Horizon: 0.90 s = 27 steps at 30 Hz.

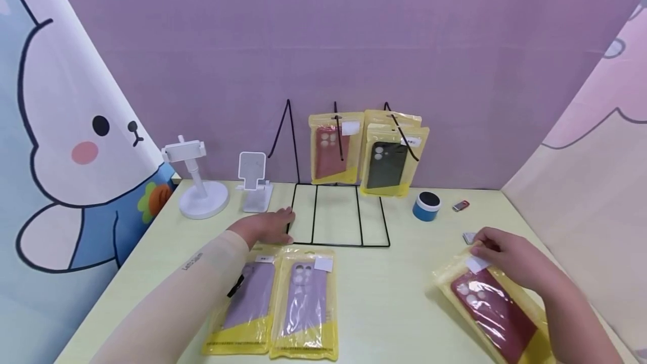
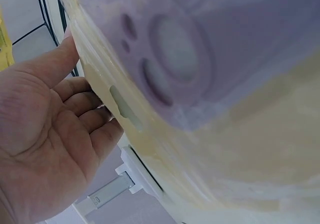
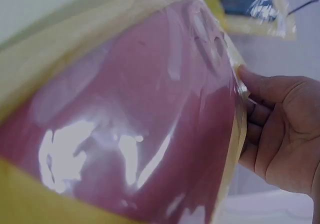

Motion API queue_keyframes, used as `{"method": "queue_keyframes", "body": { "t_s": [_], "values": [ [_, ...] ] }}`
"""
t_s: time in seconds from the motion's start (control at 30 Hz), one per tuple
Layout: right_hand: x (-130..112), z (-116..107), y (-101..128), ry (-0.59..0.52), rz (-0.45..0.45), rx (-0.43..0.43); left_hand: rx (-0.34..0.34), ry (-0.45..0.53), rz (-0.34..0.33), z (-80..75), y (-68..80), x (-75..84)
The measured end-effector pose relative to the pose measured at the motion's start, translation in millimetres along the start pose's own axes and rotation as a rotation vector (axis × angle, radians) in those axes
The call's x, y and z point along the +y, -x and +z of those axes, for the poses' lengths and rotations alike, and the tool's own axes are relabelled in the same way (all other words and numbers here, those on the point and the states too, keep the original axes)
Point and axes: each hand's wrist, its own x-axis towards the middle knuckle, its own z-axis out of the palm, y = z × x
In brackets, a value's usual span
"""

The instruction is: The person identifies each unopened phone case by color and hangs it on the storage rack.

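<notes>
Lilac backdrop [image 1: 429,60], upper frame; pale table [image 1: 389,302] below.

Left hand [image 1: 270,226]: centre-left, at a black wire rack [image 1: 349,245]; fingers loosely bent, grip on anything not evident. Its wrist view adds the palm and a pack's hang slot, fingertips partly hidden behind that pack's edge.

Right hand [image 1: 515,254]: lower right, pinching the top edge of a red-case pack [image 1: 492,308], held tilted. Its wrist view alone shows the thumb on the near face, fingers behind.

Two purple-case packs [image 1: 305,302]: lower centre-left, flat, side by side.

Hanging on rack: one pink-red-case pack [image 1: 331,153]; one dark-case pack [image 1: 386,164], another behind it.

Head view only: blue jar [image 1: 425,210] and red stick [image 1: 461,205], centre right.

Two white stands [image 1: 202,201]: centre left.
</notes>
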Motion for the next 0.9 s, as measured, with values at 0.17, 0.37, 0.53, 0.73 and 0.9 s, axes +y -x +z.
{"method": "queue_keyframes", "body": {
  "t_s": [0.17, 0.37, 0.53, 0.73, 0.9],
  "values": [
    [-33.5, 4.0, -7.8, -0.094, -0.081, 0.015, -0.003, 0.008, -0.001, -0.3, 0.5, -0.3],
    [-70.5, 12.3, -21.0, -0.242, -0.146, -0.004, 0.0, 0.01, -0.001, -0.5, 0.6, -0.1],
    [-94.5, 19.4, -32.2, -0.328, -0.256, 0.004, 0.003, 0.018, -0.007, 0.6, -0.3, -0.4],
    [-118.4, 23.9, -46.1, -0.367, -0.29, 0.059, 0.008, 0.029, -0.006, 1.7, -1.2, -0.4],
    [-137.0, 27.8, -63.0, -0.449, -0.309, 0.151, 0.006, 0.032, -0.018, 2.3, -1.2, -0.9]
  ]
}}
